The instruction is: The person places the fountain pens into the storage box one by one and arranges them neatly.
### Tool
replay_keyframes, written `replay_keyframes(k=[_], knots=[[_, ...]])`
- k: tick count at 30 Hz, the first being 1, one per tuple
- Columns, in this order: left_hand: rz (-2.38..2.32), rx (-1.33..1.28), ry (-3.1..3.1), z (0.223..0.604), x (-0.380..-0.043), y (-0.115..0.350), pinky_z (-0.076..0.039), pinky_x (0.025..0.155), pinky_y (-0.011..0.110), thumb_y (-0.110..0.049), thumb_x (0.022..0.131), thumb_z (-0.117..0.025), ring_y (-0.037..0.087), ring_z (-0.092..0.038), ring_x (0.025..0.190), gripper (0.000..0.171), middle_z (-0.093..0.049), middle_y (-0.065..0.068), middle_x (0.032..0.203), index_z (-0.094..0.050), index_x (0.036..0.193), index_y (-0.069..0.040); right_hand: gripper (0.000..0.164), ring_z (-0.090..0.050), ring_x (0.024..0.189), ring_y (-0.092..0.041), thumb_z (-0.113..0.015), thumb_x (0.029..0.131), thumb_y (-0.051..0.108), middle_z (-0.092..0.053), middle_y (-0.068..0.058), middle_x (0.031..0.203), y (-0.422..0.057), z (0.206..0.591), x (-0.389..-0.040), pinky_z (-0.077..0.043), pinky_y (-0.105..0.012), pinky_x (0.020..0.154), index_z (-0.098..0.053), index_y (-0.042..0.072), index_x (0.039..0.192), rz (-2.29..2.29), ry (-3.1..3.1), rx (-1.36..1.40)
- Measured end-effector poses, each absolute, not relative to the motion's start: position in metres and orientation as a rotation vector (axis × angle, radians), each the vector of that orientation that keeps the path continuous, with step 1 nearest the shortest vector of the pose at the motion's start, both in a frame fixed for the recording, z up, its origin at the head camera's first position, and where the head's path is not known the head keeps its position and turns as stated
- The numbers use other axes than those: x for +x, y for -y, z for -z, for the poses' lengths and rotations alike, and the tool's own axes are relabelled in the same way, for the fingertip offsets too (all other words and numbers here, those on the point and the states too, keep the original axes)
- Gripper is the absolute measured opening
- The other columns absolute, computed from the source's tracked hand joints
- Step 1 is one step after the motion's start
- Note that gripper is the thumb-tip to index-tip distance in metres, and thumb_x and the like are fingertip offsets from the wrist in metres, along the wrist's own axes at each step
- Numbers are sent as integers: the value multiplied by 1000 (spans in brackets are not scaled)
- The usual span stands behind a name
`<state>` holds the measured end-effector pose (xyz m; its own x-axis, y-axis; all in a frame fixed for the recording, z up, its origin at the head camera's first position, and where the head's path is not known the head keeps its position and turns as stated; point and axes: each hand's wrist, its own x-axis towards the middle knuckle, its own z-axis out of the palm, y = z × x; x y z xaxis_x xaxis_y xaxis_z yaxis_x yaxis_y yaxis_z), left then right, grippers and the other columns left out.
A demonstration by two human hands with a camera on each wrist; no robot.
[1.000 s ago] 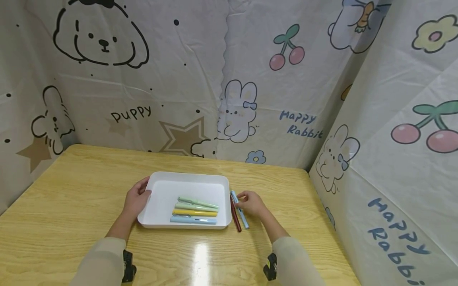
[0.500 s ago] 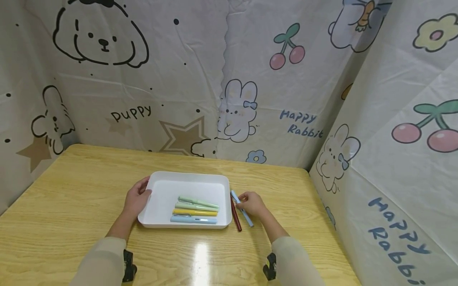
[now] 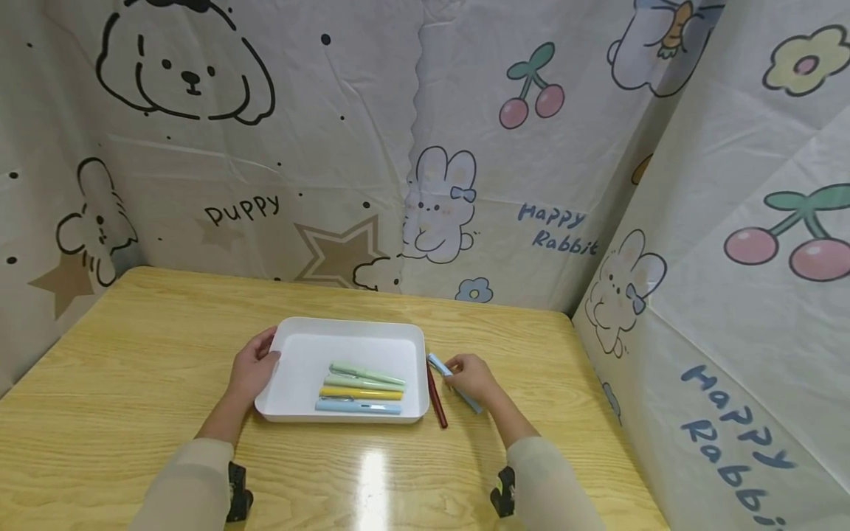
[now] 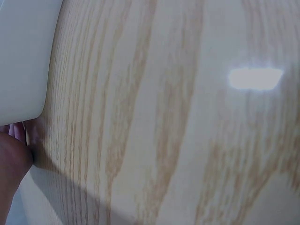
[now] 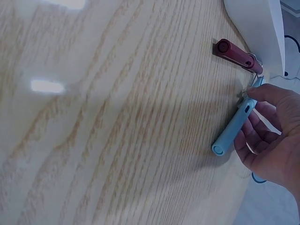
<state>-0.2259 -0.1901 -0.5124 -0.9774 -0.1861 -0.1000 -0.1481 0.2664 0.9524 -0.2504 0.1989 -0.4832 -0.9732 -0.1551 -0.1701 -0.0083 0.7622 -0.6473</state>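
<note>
A white rectangular tray (image 3: 299, 369) stands on the table, and my left hand (image 3: 254, 369) grips its left end with the thumb over the rim. In the left wrist view part of that hand (image 4: 13, 157) shows under the tray's corner (image 4: 23, 61). My right hand (image 3: 470, 375) pinches a light blue pen (image 5: 233, 127) between thumb and fingers, right of the tray. The blue pen lies slanted, its near end pointing right. Beside the tray's right wall lies a dark red pen (image 3: 436, 398), its far end close to the blue pen.
Inside the tray lie two light green pens (image 3: 367, 374), a yellow pen (image 3: 361, 393) and another light blue pen (image 3: 358, 406). The wood-grain table (image 3: 319, 472) meets printed cloth walls (image 3: 332, 147) at the back and right.
The blue pen in my right hand has turned, its near end swinging right, away from the dark red pen. My left hand and the tray keep their places.
</note>
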Motion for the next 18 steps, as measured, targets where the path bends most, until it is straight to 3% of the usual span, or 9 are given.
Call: replay_keyframes(k=[18], knots=[[1852, 336, 2471, 513, -226, 190, -35, 107, 43, -9, 97, -40, 32, -38, 131, 52, -36, 19, 147, -28, 147, -9, 26, -49, 66, -15, -66, 82, 11, -56, -5, 76, -208, 464, -259, -41, -23, 56, -66, 3, 107, 920, -2775, -137]])
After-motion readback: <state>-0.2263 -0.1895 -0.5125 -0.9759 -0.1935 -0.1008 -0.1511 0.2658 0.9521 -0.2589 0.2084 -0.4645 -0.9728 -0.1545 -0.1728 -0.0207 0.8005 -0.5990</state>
